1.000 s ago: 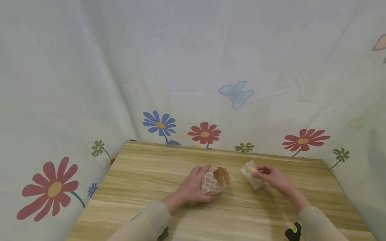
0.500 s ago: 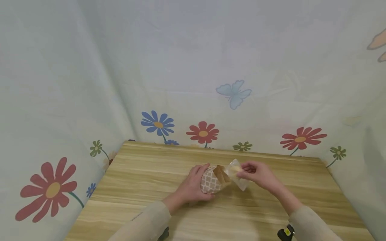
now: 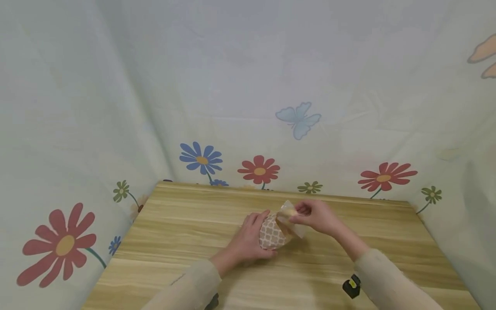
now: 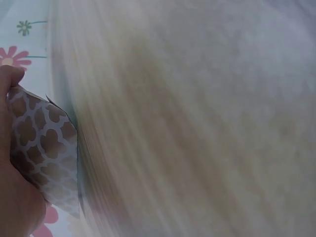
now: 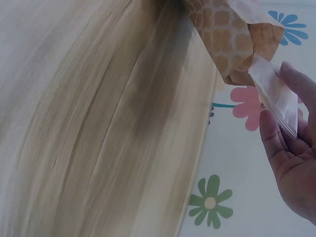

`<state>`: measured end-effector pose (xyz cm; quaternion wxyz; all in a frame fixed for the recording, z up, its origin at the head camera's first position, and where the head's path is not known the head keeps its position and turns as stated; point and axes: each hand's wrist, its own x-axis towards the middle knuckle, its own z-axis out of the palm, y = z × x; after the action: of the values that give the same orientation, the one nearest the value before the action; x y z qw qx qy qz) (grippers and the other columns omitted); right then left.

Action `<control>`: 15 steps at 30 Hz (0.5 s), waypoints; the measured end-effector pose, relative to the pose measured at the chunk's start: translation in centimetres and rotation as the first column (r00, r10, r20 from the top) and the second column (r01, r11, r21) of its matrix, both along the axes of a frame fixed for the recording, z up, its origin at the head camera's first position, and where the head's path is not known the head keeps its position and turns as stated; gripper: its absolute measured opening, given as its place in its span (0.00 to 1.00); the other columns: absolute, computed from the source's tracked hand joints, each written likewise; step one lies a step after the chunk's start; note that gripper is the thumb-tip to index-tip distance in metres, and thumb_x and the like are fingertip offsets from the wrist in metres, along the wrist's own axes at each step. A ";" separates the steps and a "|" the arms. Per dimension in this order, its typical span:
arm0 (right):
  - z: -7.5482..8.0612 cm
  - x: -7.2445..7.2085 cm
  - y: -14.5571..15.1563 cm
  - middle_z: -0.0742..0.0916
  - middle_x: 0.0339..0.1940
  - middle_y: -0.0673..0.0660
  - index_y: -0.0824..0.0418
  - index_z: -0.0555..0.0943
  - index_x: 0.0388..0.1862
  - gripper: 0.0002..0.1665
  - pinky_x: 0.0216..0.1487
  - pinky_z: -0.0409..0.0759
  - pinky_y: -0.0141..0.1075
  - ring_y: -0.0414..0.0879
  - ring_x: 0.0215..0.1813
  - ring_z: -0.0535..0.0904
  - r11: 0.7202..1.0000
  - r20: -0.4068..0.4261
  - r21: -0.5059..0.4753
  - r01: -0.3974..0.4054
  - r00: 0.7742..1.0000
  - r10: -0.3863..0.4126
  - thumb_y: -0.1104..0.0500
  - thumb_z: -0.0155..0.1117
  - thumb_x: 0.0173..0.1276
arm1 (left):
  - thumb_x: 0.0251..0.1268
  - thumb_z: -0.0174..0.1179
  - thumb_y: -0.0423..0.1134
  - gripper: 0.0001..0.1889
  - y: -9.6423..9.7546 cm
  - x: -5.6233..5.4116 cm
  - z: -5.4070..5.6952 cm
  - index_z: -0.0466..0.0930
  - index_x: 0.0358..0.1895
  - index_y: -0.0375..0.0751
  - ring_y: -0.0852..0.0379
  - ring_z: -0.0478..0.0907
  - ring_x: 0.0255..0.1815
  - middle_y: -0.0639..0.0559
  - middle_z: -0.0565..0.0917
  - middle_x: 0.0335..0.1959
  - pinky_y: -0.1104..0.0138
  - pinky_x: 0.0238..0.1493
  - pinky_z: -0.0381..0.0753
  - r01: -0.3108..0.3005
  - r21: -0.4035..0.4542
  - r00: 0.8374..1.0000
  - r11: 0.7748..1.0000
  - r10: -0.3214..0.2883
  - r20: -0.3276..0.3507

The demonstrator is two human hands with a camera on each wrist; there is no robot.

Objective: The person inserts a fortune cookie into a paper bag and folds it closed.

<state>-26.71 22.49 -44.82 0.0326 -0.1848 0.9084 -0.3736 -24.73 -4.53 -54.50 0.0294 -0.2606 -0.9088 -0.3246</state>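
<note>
A brown paper bag [image 3: 270, 234] with a white lattice print lies tilted over the table, its mouth facing right. My left hand [image 3: 248, 241] grips the bag around its closed end, fingers on the far side and thumb on the near side. My right hand [image 3: 315, 217] pinches a small clear-and-white packet [image 3: 286, 211] right at the bag's mouth. In the right wrist view one end of the packet [image 5: 276, 91] overlaps the bag's opening [image 5: 266, 42]. Something pale yellow shows through the packet; its kind cannot be made out.
A wood-grain table [image 3: 186, 211] lies under both hands. Behind it hangs a pale curtain [image 3: 232, 77] printed with flowers and a butterfly. A black device with a yellow patch [image 3: 351, 285] is by the right sleeve [image 3: 387, 275].
My right hand has moved left with the packet, from well apart to the mouth of the bag. My left hand keeps its grip on the bag in nearly the same place.
</note>
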 end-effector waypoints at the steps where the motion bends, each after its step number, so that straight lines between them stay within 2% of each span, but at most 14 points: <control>1: 0.0 -0.1 -0.2 0.90 0.42 0.52 0.63 0.87 0.48 0.21 0.48 0.87 0.38 0.43 0.44 0.86 1.000 -0.008 -0.003 0.001 1.000 -0.001 0.50 0.82 0.66 | 0.42 0.84 0.61 0.65 0.1 0.0 0.0 0.56 0.85 0.50 0.53 0.70 0.64 0.49 0.71 0.68 0.53 0.65 0.80 0.000 0.004 1.000 1.000 0.000 0.000; 6: -0.3 -0.2 -1.0 0.90 0.41 0.54 0.64 0.87 0.47 0.21 0.46 0.88 0.37 0.44 0.43 0.87 0.999 -0.046 -0.028 0.020 0.999 -0.022 0.51 0.83 0.64 | 0.42 0.84 0.61 0.65 0.2 0.1 -0.2 0.56 0.85 0.50 0.53 0.70 0.65 0.49 0.71 0.68 0.53 0.65 0.80 -0.020 0.011 1.000 1.000 0.020 0.008; 15: -1.5 0.0 -2.8 0.91 0.41 0.54 0.63 0.87 0.47 0.21 0.47 0.88 0.37 0.44 0.43 0.87 0.989 -0.022 -0.085 0.125 0.992 -0.127 0.51 0.83 0.64 | 0.42 0.83 0.63 0.66 0.4 0.3 -0.4 0.54 0.86 0.51 0.52 0.68 0.66 0.47 0.69 0.69 0.53 0.67 0.79 -0.068 0.021 0.998 0.997 0.068 0.015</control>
<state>-26.66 19.71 -46.28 -0.0115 -0.1334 0.9023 -0.4098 -24.40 -4.17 -54.92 0.0367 -0.2270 -0.9138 -0.3348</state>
